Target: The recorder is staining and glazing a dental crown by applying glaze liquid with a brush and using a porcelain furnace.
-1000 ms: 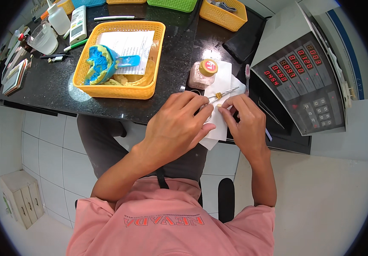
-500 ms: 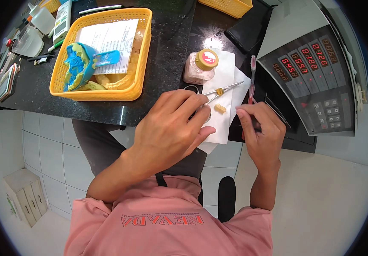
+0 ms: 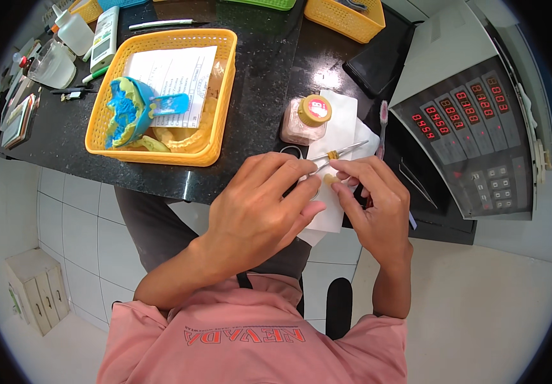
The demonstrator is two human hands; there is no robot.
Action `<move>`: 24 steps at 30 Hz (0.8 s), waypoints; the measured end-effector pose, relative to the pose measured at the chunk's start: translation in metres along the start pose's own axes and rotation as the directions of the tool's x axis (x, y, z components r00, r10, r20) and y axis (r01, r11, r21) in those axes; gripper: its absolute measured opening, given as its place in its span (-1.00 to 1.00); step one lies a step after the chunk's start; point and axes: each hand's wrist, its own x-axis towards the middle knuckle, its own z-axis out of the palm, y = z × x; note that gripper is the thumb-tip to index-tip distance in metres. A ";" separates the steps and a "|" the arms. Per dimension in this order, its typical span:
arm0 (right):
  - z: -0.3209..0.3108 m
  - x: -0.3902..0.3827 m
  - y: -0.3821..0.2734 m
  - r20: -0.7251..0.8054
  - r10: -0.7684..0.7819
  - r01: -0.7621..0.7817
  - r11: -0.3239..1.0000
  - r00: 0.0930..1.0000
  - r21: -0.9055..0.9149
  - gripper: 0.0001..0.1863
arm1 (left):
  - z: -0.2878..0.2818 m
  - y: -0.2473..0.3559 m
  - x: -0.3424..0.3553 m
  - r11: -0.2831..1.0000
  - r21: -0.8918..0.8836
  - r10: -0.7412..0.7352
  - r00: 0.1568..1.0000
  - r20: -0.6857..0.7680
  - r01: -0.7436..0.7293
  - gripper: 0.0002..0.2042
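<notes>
Left hand [image 3: 260, 214] pinches a slim metal tool [image 3: 343, 152], its long axis slanting up to the right over the white paper [image 3: 340, 125] at the desk [image 3: 260, 109] edge. Right hand [image 3: 378, 205] fingers [image 3: 346, 185] clamp a small yellow piece [image 3: 331, 180] just below the tool's tip.

- The worktop [image 3: 263, 96] is glossy black.
- The basket [image 3: 161, 150] is yellow-orange plastic with a lattice wall.
- The dental impression tray [image 3: 126, 118] in it is bright blue with pale yellow material.
- The sheet of paper [image 3: 173, 80] is white with dark print.
- The small jar [image 3: 305, 121] is pinkish, with a yellow lid bearing a red label.
- The paper towel [image 3: 340, 125] is white.
- The metal tool [image 3: 346, 152] is silver with a yellow band.
- The machine [image 3: 474, 134] has a grey panel and red digits.
- The shirt [image 3: 250, 339] is salmon pink.
</notes>
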 end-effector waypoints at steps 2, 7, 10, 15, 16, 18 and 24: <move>0.000 0.001 0.002 -0.006 0.026 -0.025 0.999 1.000 0.043 -0.77 | 0.000 0.002 0.001 0.997 -0.068 -0.050 0.999 -0.022 0.048 -0.73; -0.004 0.001 0.004 -0.079 -0.018 0.016 1.000 0.997 -0.016 -0.79 | 0.001 0.002 0.002 0.997 -0.042 -0.064 0.997 -0.049 0.062 -0.76; -0.008 0.002 0.001 -0.026 0.013 -0.014 1.000 1.000 -0.017 -0.81 | 0.003 0.001 0.002 0.998 -0.020 -0.064 0.996 -0.054 0.063 -0.77; -0.003 0.001 0.006 0.014 -0.012 0.013 0.998 1.000 -0.058 -0.85 | 0.004 0.004 0.006 0.996 -0.018 -0.085 0.995 -0.048 0.084 -0.78; -0.001 0.001 0.007 0.002 -0.032 0.032 0.997 0.999 -0.073 -0.86 | 0.003 0.005 0.007 0.995 -0.018 -0.095 0.995 -0.040 0.094 -0.78; -0.001 0.002 0.008 -0.006 -0.042 0.042 0.996 0.999 -0.074 -0.87 | 0.004 0.007 0.009 0.995 -0.017 -0.102 0.994 -0.031 0.102 -0.77; -0.005 0.001 0.007 -0.013 -0.005 0.005 1.000 1.000 -0.028 -0.83 | 0.012 0.017 0.017 0.981 0.116 -0.161 0.986 0.046 0.155 -0.80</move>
